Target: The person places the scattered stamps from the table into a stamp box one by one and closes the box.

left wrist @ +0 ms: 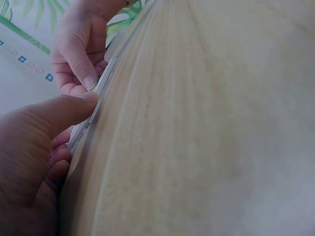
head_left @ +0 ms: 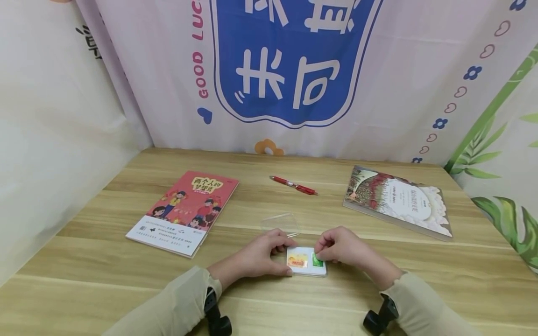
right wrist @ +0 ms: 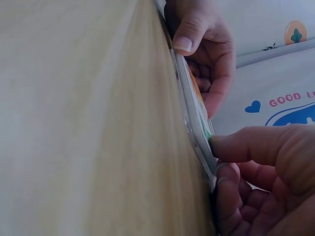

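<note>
A small white card (head_left: pixel 309 268) with an orange-yellow picture and a green patch lies in a shallow clear plastic case (right wrist: pixel 189 125) on the table. My left hand (head_left: pixel 262 255) grips the left end of the case, thumb at the near corner and fingers at the far side. On the right, my right hand (head_left: pixel 346 247) pinches the end of the card, its thumb over the green patch (head_left: pixel 317 260). The right wrist view shows that thumb on top and the fingers curled by the edge. Whether the card is lifted from the case, I cannot tell.
Just beyond the left hand lies a clear plastic cover (head_left: pixel 280 223). A red pen (head_left: pixel 293 185) is farther back. A red-and-white book (head_left: pixel 185 212) lies to the left, and a thicker book (head_left: pixel 397 200) with a patterned cover to the right. Printed curtains (head_left: pixel 168 93) border the table.
</note>
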The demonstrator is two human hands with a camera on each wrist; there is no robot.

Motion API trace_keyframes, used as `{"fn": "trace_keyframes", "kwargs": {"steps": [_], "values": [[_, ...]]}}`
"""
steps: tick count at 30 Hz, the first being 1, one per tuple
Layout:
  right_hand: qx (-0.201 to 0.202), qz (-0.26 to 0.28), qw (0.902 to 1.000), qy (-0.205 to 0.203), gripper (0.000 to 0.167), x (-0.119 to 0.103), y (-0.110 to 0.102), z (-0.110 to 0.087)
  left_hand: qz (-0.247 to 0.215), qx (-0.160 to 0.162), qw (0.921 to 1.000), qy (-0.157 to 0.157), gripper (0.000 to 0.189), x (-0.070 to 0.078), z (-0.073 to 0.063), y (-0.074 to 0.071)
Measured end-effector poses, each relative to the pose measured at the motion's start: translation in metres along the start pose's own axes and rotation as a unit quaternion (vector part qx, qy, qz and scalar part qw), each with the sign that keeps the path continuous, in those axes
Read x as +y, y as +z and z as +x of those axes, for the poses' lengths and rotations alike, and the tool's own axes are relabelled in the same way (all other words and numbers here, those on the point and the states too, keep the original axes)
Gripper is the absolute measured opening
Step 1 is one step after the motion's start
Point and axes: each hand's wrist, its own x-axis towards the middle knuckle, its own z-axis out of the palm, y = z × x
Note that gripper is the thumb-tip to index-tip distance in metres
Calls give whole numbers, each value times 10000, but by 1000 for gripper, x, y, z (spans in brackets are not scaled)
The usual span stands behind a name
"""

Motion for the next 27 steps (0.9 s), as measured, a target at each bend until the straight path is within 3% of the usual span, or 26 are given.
{"fn": "trace_keyframes", "kwargs": {"steps": [8, 14, 18, 23, 27], "values": [[68, -55, 10000, 32, 7, -3, -1, 2, 63, -33, 10000, 34, 52, -1, 1, -2], [169, -336, 9984, -429, 10, -2, -11, 4, -131, 1, 9999, 78, 50, 0, -1, -4], [213, -377, 9961, -765, 14, -4, -21, 9, -301, 331, 9988, 207, 49, 5, -4, -9], [287, -587, 9914, -1134, 29, -13, -32, 21, 12, 1039, 9926, 630, 54, 10, -2, -22], [118, -947, 9854, -1407, 42, -17, -34, 36, 110, 1381, 9898, 334, 59, 7, 2, -29]]}}
